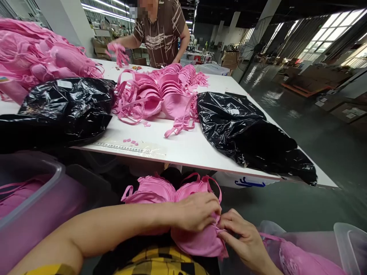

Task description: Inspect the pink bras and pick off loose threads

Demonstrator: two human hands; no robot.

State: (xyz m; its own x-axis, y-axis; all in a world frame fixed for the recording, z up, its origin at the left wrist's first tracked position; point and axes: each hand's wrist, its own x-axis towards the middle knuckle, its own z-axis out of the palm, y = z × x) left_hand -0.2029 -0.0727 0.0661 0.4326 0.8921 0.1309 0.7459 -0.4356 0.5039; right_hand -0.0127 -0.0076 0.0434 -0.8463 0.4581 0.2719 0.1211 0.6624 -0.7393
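A stack of pink bras [156,191] rests on my lap below the table edge, cups side by side and straps sticking up. My left hand [197,212] reaches across the right-hand cups, its curled fingers gripping a bra near its side. Close beside it, my right hand [239,233] pinches the side edge of the same bra [200,242] between thumb and fingers. The exact spot held by the left fingers is partly hidden behind the hand.
On the white table [183,151] lie nested pink bras [172,91], a large pink pile [43,57], two black plastic bags [71,99] and a ruler [123,147]. Clear bins [57,172] flank me. Across the table, a person [162,34] holds pink pieces [118,52].
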